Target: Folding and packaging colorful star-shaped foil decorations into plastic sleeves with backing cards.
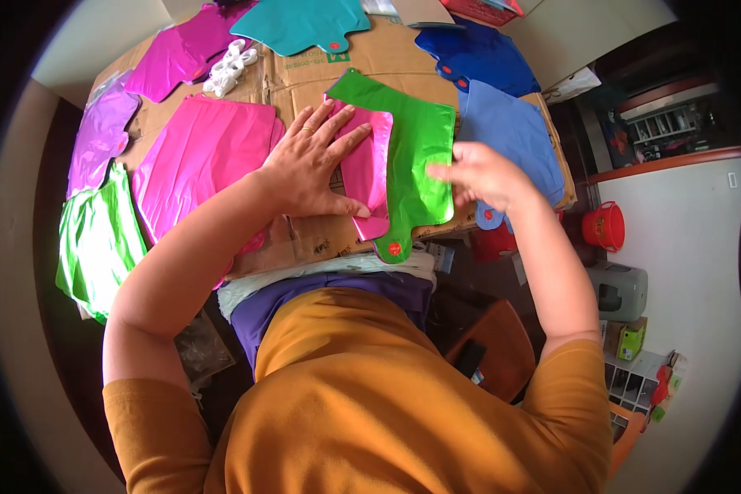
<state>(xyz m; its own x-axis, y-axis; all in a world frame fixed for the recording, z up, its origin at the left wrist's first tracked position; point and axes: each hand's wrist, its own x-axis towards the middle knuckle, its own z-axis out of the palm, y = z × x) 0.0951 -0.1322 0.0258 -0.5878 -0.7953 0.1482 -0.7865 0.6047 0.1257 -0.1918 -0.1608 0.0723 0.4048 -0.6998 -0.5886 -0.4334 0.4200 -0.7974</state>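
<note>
green foil sheet [422, 152] lies near the front edge of the cardboard [296, 82], its tab, marked by a red dot [394, 248], pointing toward the wearer. a pink layer [375, 177] covers its left part; separate piece or folded-over side, cannot tell. left hand [305, 160]: flat, fingers spread, resting on the pink layer, gripping nothing. right hand [482, 177]: partly curled at the green sheet's right edge, thumb over its face; blurred, so cannot tell whether it pinches. step in hand, by judgement: flattening or folding. next move probably calls for steady left-palm pressure while the right fingers work the green edge evenly, without creasing.
</note>
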